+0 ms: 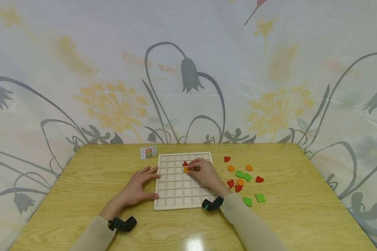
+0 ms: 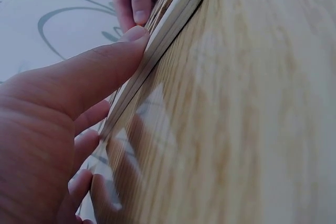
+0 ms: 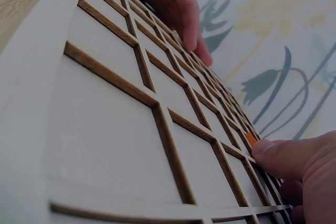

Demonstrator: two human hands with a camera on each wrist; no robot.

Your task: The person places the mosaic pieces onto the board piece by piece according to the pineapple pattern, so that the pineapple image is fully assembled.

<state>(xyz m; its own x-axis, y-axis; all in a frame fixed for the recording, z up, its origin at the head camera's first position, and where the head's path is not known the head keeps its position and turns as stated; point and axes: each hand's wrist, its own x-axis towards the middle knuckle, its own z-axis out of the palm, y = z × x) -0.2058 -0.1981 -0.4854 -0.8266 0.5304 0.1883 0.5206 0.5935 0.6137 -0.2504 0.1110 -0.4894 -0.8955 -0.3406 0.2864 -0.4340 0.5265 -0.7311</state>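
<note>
A wooden grid board (image 1: 174, 191) lies on the table with rows of square cells. An orange square tile (image 1: 185, 169) is at a cell in its upper part, just below a red triangle tile (image 1: 185, 163). My right hand (image 1: 204, 172) reaches over the board and pinches the orange tile by its right side; in the right wrist view the thumb (image 3: 283, 156) meets the tile's edge (image 3: 251, 139). Along the board's left edge my left hand (image 1: 136, 188) rests with fingers spread, the thumb (image 2: 121, 53) against the rim.
Right of the board lie loose tiles: green squares (image 1: 260, 197), orange circles (image 1: 249, 168) and red quarter-rounds (image 1: 259, 179). A small card (image 1: 148, 152) with a coloured pattern on a grid lies behind the board's left corner. A patterned curtain (image 1: 188, 111) hangs behind the table.
</note>
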